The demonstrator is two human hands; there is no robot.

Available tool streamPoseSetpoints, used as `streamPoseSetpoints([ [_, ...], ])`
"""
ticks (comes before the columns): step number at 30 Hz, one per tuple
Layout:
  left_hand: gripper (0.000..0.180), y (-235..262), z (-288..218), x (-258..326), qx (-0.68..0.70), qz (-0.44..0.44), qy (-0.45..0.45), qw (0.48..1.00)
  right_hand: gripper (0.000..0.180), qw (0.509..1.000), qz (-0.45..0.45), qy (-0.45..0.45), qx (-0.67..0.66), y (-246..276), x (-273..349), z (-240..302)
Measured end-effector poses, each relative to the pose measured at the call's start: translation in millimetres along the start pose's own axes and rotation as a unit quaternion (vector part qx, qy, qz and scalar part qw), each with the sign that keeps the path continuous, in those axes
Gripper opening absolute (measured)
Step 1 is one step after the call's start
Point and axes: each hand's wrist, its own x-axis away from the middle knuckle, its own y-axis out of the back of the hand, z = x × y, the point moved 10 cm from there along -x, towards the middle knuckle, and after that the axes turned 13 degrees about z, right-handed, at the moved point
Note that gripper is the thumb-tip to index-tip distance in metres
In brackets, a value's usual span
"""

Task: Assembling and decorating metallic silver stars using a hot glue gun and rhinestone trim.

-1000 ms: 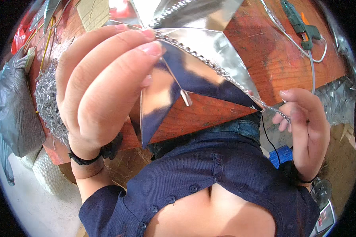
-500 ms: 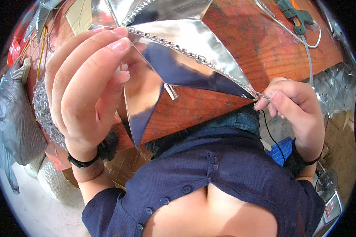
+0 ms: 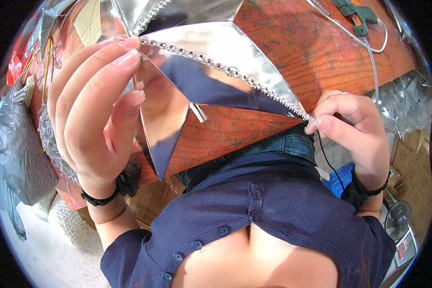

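A mirror-like silver star [image 3: 201, 41] with folded points lies at the table's near edge, one point toward my right hand. Along that point's ridge runs a silver rhinestone chain [image 3: 233, 72], from the star's middle to its tip. My right hand [image 3: 355, 125] pinches the chain's end between thumb and forefinger at the tip. With fingers stretched and thumb apart, my left hand [image 3: 93, 105] rests its fingertips at the star's middle, by the chain's other end. A second chain piece [image 3: 151, 17] runs along another ridge. A short silvery tube [image 3: 198, 113] shows beside the star's inner corner.
A green glue gun [image 3: 360, 17] with a pale cord lies on the far right of the wooden table [image 3: 293, 43]. Grey plastic bags [image 3: 21, 144] hang at the left. Shiny clear wrapping [image 3: 403, 110] is at the right edge, and a round fan-like object [image 3: 397, 220] stands below it.
The star and my left hand have shifted a little to the left. The chain's near end now lies straighter along the ridge, and my right hand still pinches it.
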Motion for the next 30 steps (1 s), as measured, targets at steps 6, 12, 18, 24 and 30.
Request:
streamPoseSetpoints([
  [6, 0.024, -1, 1, -1, -0.026, 0.018, 0.017, 0.999, 0.011, 0.998, 0.018, 0.003, -0.055, -4, -4, -14],
  [12, 0.025, -3, 3, 2, -0.012, -0.001, 0.013, 1.0, 0.007, 0.993, 0.025, 0.101, 0.046, -3, -5, 2],
  [18, 0.023, 1, 2, -1, -0.021, -0.017, 0.013, 1.0, 0.006, 0.987, 0.017, 0.114, 0.112, -3, -6, 3],
  [24, 0.023, 2, 1, -2, -0.023, -0.017, 0.011, 1.0, 0.008, 0.979, -0.02, 0.146, 0.139, 0, -7, 7],
  [30, 0.024, 1, 4, -1, -0.025, -0.009, 0.007, 1.0, 0.01, 0.98, -0.034, 0.137, 0.142, -2, -11, 10],
])
